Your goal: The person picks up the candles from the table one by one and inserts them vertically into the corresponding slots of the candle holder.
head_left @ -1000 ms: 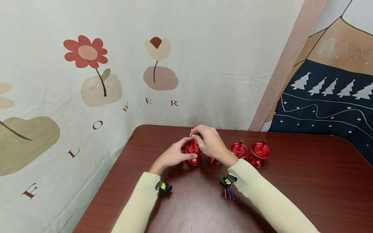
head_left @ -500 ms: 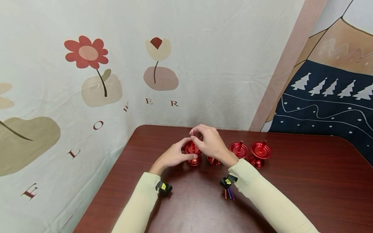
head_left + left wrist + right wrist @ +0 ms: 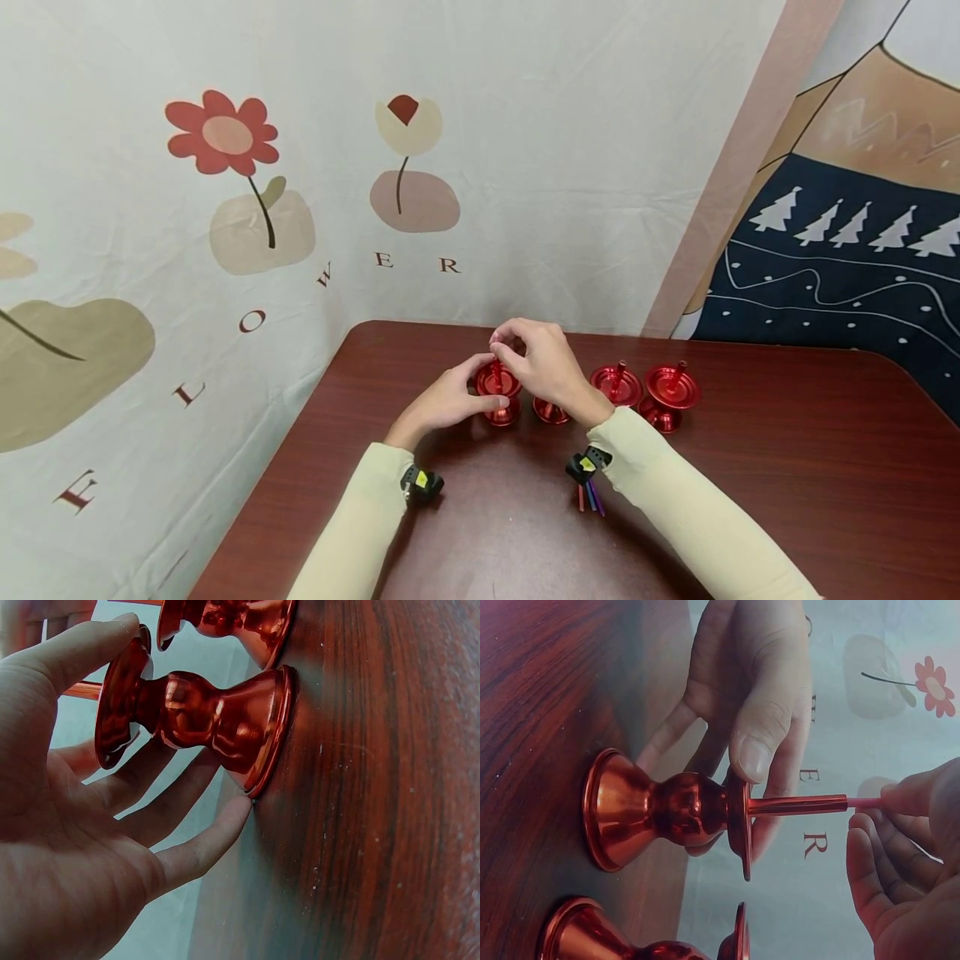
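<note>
Upright on the table, a red metal candle holder [image 3: 501, 410] has a dish and a narrow tube on top. My left hand [image 3: 448, 396] holds it, thumb on the dish rim and fingers round its far side, as the right wrist view shows. One fingertip of this hand touches the base edge in the left wrist view. My right hand [image 3: 543, 360] pinches a thin pink stick [image 3: 865, 802] between thumb and fingers. The stick's lower end is at the mouth of the tube [image 3: 799, 805]; how deep it goes is hidden.
A second red holder [image 3: 551, 413] stands beside the first, partly behind my right hand. Two more holders [image 3: 615, 387] [image 3: 671, 387] stand to the right. Several thin coloured sticks [image 3: 591, 498] show beside my right wrist. A printed cloth [image 3: 555, 208] hangs behind the brown table [image 3: 787, 450].
Pink showed above my right fingertips a second ago; less of it shows there now. My right fingers have shifted slightly over the tube. My left hand stays on the candle holder.
</note>
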Demonstrator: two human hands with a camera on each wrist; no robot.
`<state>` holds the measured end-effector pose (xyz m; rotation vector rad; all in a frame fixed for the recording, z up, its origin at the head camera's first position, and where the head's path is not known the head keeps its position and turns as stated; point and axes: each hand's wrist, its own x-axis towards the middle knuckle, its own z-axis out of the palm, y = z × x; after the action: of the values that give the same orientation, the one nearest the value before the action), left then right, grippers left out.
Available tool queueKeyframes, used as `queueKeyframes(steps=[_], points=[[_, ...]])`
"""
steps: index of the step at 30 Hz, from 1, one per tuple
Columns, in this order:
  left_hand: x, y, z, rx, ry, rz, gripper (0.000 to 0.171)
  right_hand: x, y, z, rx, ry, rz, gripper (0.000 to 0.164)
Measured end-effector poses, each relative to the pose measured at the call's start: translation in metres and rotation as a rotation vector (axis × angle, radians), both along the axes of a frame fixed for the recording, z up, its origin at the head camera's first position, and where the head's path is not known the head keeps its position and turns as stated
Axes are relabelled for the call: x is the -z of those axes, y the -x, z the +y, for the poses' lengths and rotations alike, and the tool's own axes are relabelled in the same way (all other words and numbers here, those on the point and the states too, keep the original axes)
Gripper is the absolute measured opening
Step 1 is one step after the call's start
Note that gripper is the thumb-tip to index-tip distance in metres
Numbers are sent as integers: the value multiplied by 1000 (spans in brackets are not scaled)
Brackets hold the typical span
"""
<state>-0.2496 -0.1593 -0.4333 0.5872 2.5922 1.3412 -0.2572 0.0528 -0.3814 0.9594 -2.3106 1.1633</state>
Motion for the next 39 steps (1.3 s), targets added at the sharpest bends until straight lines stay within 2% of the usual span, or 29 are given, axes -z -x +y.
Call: queueKeyframes(steps=[11, 25, 32, 39], points=[[-1, 1, 1, 12, -1, 8, 80, -3, -1, -1, 14, -20, 43, 5], [-1, 1, 2, 11, 12, 11, 81, 2, 1, 2, 8, -59, 62, 5], [-1, -1, 1, 6, -1, 7, 79, 1, -2, 4, 9, -35, 7, 9], [0, -1, 2, -19, -18, 21, 78, -5, -13, 17, 27, 9, -21, 16]])
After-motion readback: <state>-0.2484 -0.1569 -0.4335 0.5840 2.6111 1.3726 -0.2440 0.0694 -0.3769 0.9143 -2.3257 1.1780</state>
